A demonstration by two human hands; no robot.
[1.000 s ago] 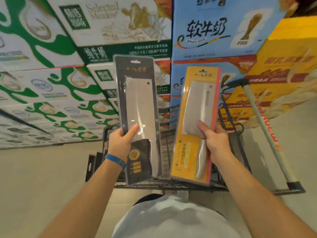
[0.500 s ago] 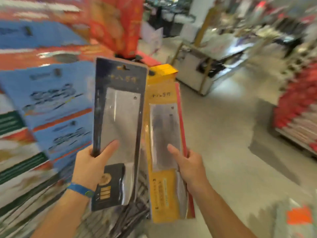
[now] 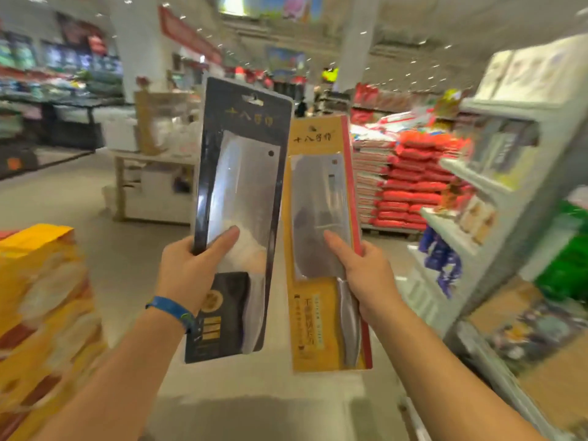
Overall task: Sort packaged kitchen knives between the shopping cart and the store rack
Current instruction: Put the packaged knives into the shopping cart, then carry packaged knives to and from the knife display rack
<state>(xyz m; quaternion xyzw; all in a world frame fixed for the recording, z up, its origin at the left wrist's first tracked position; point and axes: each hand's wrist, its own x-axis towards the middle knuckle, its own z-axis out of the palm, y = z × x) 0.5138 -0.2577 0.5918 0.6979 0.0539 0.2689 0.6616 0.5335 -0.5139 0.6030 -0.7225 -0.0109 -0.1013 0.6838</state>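
both packaged knives, overlapping a moment ago, now stand upright side by side against an open aisle. left hand grips the black knife package at its left edge, thumb across the blade window, fingers curled behind. just right of it, the right hand grips the yellow knife package at its right edge, thumb on the blade. a store rack stands beyond those fingers.

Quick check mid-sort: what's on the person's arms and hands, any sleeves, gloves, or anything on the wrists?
Both forearms are bare down to the frame edge, with no sleeves showing. The left hand and right hand wear no gloves, and no ring or watch is visible. The only thing worn is a narrow blue wristband on the left wrist, with what looks like a small greenish mark on it.
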